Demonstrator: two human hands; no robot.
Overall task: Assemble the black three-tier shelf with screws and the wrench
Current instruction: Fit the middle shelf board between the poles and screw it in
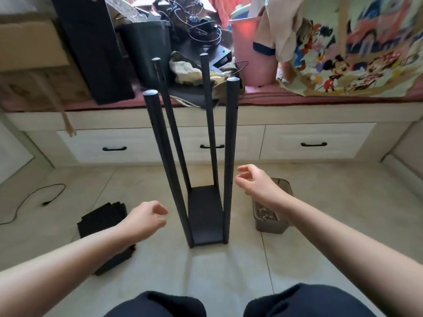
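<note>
1. Both hands hover empty on either side of the shelf frame [207, 216]: the left hand [146, 219] hangs low by the near-left pole [163, 156], fingers loosely curled around nothing, not touching it.
2. Across the frame, the right hand [254, 183] is raised a bit higher, just beside the near-right pole [230, 145], thumb and fingers bent in a loose, open pinch with nothing in it.
3. Between the hands, the frame stands upright on the pale tiled floor [206, 271]: four slim, round, matte black poles rise from a flat black rectangular bottom panel, each capped by a shiny rounded end.
4. Small holes show near the tops of the near poles.
5. Right of the frame, partly behind the right wrist, sits a brownish open box [271, 216] with small silvery screws [266, 213] in it.
6. Left of the frame, under the left forearm, lies a stack of flat black panels [100, 223], matte with squared corners.
7. Behind everything runs a cream drawer unit [306, 143] with black handles, its top heaped with clutter; a black cable [34, 197] trails on the floor at far left.
</note>
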